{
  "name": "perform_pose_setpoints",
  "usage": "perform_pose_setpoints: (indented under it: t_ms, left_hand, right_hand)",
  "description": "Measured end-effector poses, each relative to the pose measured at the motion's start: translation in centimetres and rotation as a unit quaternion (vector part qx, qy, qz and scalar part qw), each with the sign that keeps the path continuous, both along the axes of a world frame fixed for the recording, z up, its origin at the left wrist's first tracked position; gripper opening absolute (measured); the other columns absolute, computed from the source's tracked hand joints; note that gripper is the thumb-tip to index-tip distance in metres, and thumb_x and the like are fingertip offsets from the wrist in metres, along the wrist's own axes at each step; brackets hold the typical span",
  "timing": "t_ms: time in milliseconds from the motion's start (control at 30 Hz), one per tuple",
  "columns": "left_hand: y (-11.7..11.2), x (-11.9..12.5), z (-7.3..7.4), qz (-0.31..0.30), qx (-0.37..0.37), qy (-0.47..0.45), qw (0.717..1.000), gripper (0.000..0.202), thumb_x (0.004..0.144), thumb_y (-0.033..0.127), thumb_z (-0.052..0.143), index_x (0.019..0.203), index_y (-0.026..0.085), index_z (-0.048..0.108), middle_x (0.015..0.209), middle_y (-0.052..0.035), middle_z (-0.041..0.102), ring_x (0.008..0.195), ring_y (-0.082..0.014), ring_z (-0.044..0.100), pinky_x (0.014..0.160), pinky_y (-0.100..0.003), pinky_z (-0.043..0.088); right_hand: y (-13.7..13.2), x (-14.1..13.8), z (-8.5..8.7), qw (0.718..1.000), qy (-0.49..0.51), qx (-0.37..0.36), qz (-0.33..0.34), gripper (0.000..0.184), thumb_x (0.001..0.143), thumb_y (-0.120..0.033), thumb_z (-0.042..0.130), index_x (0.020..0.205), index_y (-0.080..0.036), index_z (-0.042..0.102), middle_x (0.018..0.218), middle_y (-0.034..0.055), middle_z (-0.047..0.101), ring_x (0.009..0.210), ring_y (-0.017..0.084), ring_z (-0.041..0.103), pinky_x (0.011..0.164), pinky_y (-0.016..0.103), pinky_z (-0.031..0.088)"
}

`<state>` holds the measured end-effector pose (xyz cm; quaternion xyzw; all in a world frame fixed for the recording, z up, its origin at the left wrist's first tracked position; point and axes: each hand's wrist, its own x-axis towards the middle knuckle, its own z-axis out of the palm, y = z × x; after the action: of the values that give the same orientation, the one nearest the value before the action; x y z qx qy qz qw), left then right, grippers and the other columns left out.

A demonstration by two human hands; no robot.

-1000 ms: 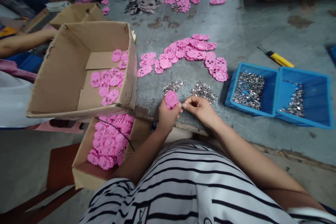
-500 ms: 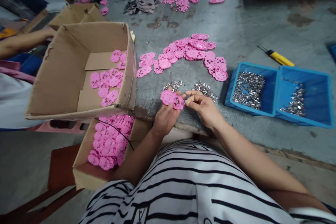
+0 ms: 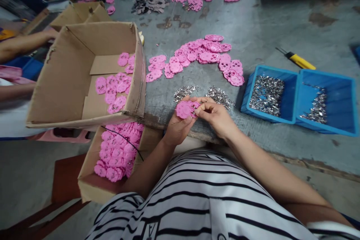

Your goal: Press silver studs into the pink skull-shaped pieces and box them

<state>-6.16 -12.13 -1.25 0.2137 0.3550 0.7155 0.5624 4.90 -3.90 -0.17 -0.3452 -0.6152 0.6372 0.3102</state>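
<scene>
Big box (image 3: 63, 78) is sitting left, holding pink parts (image 3: 111, 87); small box (image 3: 90, 192) below is holding more. Left hand (image 3: 176, 130) is gripping a pink piece (image 3: 184, 109) at the table's (image 3: 159, 105) near edge; left metal pile (image 3: 185, 92) is lying just behind. Right hand (image 3: 214, 116) is pinching the piece's right end, fingers narrow; can't tell if any metal's there. Blue bins (image 3: 339, 99) are standing right, holding metal bits (image 3: 267, 93).

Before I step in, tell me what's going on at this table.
A person holds a pink piece in the left hand, the right hand at its edge. Just beyond lie two piles of small silvery parts, with more in blue bins to the right. Other pink pieces lie in an arc on the table and in cardboard boxes to the left.
</scene>
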Motion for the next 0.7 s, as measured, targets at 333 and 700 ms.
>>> perform_pose_setpoints:
  t_ms: [333, 700]
  left_hand:
    - [0.01, 0.04, 0.40, 0.002, -0.015, 0.042, 0.999, 0.060, 0.063, 0.041, 0.084, 0.117, 0.028, 0.062, 0.136, -0.0072, 0.058, 0.134, -0.0282, 0.046, 0.110, -0.044, 0.042]
    - [0.10, 0.30, 0.33, 0.021, -0.021, 0.051, 0.998, 0.066, 0.061, 0.042, 0.086, 0.120, 0.028, 0.060, 0.134, -0.0072, 0.059, 0.130, -0.0256, 0.050, 0.109, -0.041, 0.043]
  right_hand:
    - [-0.13, -0.01, 0.33, 1.000, 0.004, -0.022, -0.006, 0.023, 0.068, -0.038, 0.075, 0.057, -0.020, 0.065, 0.100, 0.0054, 0.064, 0.103, 0.023, 0.055, 0.100, 0.040, 0.038]
    - [-0.59, -0.30, 0.07, 0.999, 0.014, -0.026, -0.037, 0.026, 0.067, -0.041, 0.076, 0.057, -0.021, 0.063, 0.098, 0.0055, 0.063, 0.102, 0.023, 0.056, 0.098, 0.038, 0.040]
